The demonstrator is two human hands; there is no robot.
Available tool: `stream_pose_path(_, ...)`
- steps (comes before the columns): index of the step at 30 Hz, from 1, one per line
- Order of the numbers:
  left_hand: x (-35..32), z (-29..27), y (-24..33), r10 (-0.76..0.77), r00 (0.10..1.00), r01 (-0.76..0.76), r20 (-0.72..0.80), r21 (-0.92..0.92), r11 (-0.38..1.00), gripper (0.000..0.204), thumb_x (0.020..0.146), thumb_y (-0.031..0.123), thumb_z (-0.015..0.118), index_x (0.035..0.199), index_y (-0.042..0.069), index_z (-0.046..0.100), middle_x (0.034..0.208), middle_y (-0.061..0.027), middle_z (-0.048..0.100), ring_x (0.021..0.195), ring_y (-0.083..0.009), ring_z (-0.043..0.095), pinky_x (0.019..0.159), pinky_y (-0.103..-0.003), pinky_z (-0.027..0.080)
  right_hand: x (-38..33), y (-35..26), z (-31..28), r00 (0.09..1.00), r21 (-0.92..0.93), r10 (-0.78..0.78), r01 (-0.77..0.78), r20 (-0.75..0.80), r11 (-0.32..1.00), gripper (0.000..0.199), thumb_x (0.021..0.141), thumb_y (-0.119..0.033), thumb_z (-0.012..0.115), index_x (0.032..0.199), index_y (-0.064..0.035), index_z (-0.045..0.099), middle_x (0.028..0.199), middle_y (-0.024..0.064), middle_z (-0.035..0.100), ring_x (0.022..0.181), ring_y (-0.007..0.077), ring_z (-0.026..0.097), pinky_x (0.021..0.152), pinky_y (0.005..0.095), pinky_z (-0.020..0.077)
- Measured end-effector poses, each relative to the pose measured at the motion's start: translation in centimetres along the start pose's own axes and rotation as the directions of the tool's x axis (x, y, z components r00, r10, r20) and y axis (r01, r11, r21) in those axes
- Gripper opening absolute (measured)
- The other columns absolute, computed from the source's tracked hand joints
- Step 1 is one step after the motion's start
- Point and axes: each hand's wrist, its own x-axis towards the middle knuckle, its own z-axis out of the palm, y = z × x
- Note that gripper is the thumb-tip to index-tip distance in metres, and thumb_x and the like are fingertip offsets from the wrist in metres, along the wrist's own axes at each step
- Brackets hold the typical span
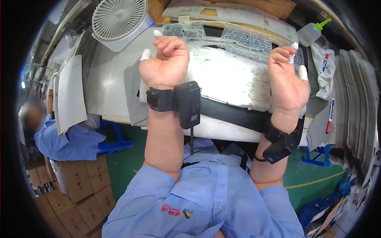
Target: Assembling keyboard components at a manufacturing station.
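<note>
Sheets (226, 77), translucent, toward table's (109, 75) far edge; left hand (164, 63), right hand (289, 79) above, palms up, each grip released; fan (119, 16), leftward.

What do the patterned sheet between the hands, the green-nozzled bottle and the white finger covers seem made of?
Patterned sheet: probably clear plastic, glossy; it looks partly see-through, with shiny edges.
Bottle: likely plastic, smooth; its cloudy walls look translucent.
Finger covers: matt, perhaps thin rubber or fabric; they fit closely, but texture is too small to tell.
</note>
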Motion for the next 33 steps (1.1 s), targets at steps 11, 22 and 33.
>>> stream_pose_path(11,0.0,0.0,-0.2,-0.016,1.000,0.016,-0.005,0.012,1.000,0.035,0.093,0.035,0.035,0.082,0.004,0.046,0.070,-0.0021,0.049,0.057,-0.0137,0.045,0.053,-0.028,0.036,0.1,-0.1,-0.2,1.000,-0.016,-0.013,0.013,-0.005,1.000,0.046,0.092,-0.037,0.032,0.112,0.0008,0.050,0.096,0.0112,0.051,0.088,0.0216,0.044,0.077,0.0332,0.0357)
stream_pose_path(22,0.2,-0.2,-0.4,-0.024,0.999,0.025,-0.024,0.019,1.000,0.031,0.093,0.031,0.036,0.090,0.003,0.050,0.070,-0.0013,0.048,0.057,-0.0130,0.043,0.051,-0.028,0.034,0.2,0.0,-0.2,0.999,-0.026,-0.043,0.042,-0.019,0.999,0.057,0.092,-0.049,0.025,0.110,0.0009,0.046,0.097,0.0115,0.051,0.087,0.0215,0.045,0.074,0.0339,0.0367)
stream_pose_path(33,0.0,-0.1,-1.6,-0.105,0.994,0.104,-0.017,-0.037,0.994,0.023,0.090,0.023,0.042,0.091,0.002,0.051,0.066,-0.0004,0.047,0.058,-0.0121,0.044,0.052,-0.026,0.034,0.3,-0.5,-0.7,1.000,-0.023,-0.020,0.020,0.002,1.000,0.061,0.093,-0.053,0.021,0.108,0.0002,0.047,0.097,0.0104,0.052,0.088,0.0215,0.047,0.076,0.0339,0.0373)
